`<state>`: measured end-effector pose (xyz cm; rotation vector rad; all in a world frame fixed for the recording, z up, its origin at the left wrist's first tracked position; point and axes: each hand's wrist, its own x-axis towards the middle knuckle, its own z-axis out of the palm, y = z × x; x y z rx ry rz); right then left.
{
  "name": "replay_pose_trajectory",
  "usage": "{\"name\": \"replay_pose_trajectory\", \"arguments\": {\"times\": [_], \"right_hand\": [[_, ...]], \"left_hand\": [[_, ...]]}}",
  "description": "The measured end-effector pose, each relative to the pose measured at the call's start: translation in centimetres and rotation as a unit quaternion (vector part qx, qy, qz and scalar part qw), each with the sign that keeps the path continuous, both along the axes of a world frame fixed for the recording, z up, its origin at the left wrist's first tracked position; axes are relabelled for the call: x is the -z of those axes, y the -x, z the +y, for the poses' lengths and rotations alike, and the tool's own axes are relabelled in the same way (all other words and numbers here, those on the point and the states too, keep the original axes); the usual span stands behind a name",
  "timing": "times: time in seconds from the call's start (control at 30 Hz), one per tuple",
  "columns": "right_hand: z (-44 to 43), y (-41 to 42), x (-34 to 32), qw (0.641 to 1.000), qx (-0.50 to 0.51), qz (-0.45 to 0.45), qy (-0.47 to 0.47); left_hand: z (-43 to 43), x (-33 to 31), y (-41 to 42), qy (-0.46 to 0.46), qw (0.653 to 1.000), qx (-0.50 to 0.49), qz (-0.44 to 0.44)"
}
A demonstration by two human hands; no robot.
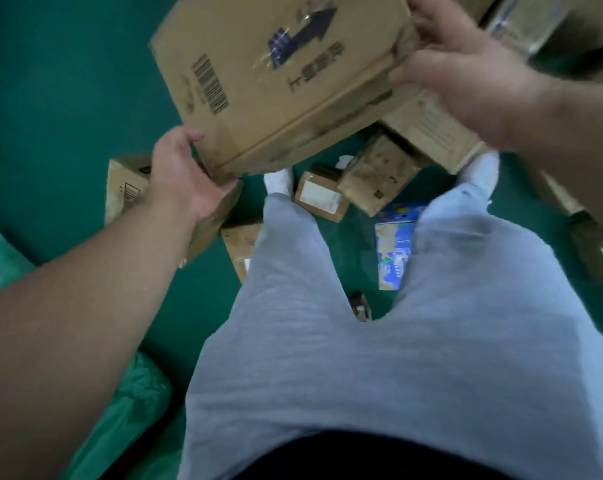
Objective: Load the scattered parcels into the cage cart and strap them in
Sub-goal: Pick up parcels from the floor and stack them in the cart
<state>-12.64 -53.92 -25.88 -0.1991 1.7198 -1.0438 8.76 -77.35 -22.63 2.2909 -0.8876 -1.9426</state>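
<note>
A large cardboard box [275, 74] with a barcode and dark arrows printed on it is held up above the green floor, tilted. My left hand [178, 174] grips its near lower-left corner from beneath. My right hand [466, 74] grips its right edge, fingers curled over the rim. Below, scattered on the floor, lie a small labelled parcel [320, 197], a worn brown box [376, 174], a blue printed box [395, 247] and a carton [126, 185] behind my left wrist. No cage cart shows.
My legs in grey trousers [362, 341] and white shoes [279, 180] stand among the parcels. Green plastic bags [126, 410] lie at the lower left. More cartons [431, 129] crowd the upper right and the right edge. Bare green floor [50, 98] spreads to the left.
</note>
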Motion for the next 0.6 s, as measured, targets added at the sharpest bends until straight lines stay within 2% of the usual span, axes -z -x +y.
{"name": "replay_pose_trajectory", "arguments": {"times": [0.03,0.17,0.33,0.43,0.6], "right_hand": [[1.8,0.9,-1.6,1.0,-0.021,0.003,0.013],[10.2,5.6,-7.2,0.999,-0.031,0.009,0.025],[18.6,10.6,-13.3,1.0,-0.004,0.004,-0.003],[20.8,10.3,-17.9,1.0,0.004,0.007,0.018],[22.9,7.1,-22.7,0.998,-0.049,-0.008,0.025]], "left_hand": [[1.6,-1.1,0.5,0.008,1.0,0.018,0.007],[10.1,-5.9,2.4,0.009,0.999,-0.013,0.034],[19.1,-11.5,5.3,0.032,0.994,0.074,0.075],[22.6,-14.9,4.4,0.056,0.992,0.063,0.096],[27.8,-20.6,-0.8,0.112,0.985,0.036,0.125]]}}
